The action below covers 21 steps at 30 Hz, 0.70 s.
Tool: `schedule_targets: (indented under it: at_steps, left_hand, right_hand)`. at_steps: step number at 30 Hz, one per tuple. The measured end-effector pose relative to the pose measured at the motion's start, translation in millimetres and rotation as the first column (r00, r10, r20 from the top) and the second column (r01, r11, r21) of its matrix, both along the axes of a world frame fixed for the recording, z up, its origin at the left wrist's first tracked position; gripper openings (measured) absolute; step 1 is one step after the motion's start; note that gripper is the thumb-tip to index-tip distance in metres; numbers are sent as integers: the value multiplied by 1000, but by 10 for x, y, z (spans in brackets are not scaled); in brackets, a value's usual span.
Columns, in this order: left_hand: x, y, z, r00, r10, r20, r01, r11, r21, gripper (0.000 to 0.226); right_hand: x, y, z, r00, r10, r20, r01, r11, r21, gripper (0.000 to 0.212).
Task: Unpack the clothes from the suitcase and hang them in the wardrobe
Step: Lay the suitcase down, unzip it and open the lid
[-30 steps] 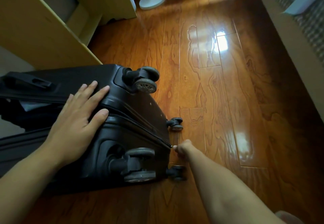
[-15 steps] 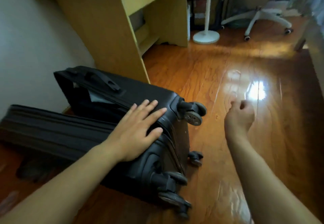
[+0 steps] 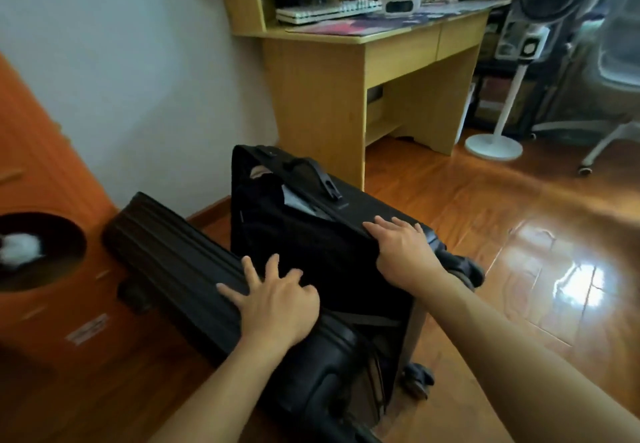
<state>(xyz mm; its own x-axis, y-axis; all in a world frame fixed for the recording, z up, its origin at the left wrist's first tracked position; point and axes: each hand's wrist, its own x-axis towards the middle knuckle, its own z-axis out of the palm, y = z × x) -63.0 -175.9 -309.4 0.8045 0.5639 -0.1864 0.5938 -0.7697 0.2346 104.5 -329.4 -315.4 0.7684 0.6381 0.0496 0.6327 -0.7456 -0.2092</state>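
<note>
Black suitcase (image 3: 311, 245) stands partly open on the wood floor (image 3: 502, 234); left hand (image 3: 277, 304) presses flat, fingers spread, on the near-left half; right hand (image 3: 401, 252) grips the raised half's edge

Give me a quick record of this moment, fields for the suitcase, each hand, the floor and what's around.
suitcase: black suitcase on its side, partly open, one half raised, the ribbed half lower
contents: dark fabric inside, items unclear
left hand: left hand spread flat on the ribbed half
right hand: right hand grips the raised half's edge
floor: glossy wooden floor
nearby: wooden desk, standing fan, office chair
</note>
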Motion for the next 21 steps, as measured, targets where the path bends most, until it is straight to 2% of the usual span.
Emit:
schedule_targets:
  at_steps: [5,8,10,12,14,16,18,19,20,21]
  left_hand:
    - [-474,151,-22,994,26,103,-22,999,-42,37]
    - [-867,148,-102,955,40,293,-55,998,42,49]
    - [-1039,142,-172,896,3,444,-47,995,87,48]
    - [-1091,157,-206,875,-61,480,-7,991,137,48]
    - [-1135,135,-242,888,-69,455,4,990,141,49]
    - [-1185,136,-284,900,14,435,-65,993,102,39]
    - [-1249,91,-220,872,288,396,-294,955,-47,4]
    - [-1294,60,-185,841,448,304,-415,894,-170,32]
    - [-1356,54,-181,793,574,205,-499,804,-324,63]
    - [-1473,79,-241,729,666,155,-544,703,-459,85]
  right_hand:
    - [203,-156,20,999,-37,11,35,994,106,70]
    - [201,-108,2,997,-72,5,70,978,194,71]
    - [142,-48,-6,995,-97,6,93,968,231,70]
    - [87,-29,-20,996,-93,13,87,970,229,69]
    - [59,-67,-29,997,-78,24,71,976,208,68]
    - [31,-140,-26,997,-77,27,70,977,201,68]
    - [12,-190,-10,996,-78,46,66,976,207,67]
    - [8,-203,3,995,-78,55,65,974,216,66]
    - [10,-218,31,994,-92,62,75,971,228,64]
    - [35,-239,62,992,-113,60,96,967,237,62]
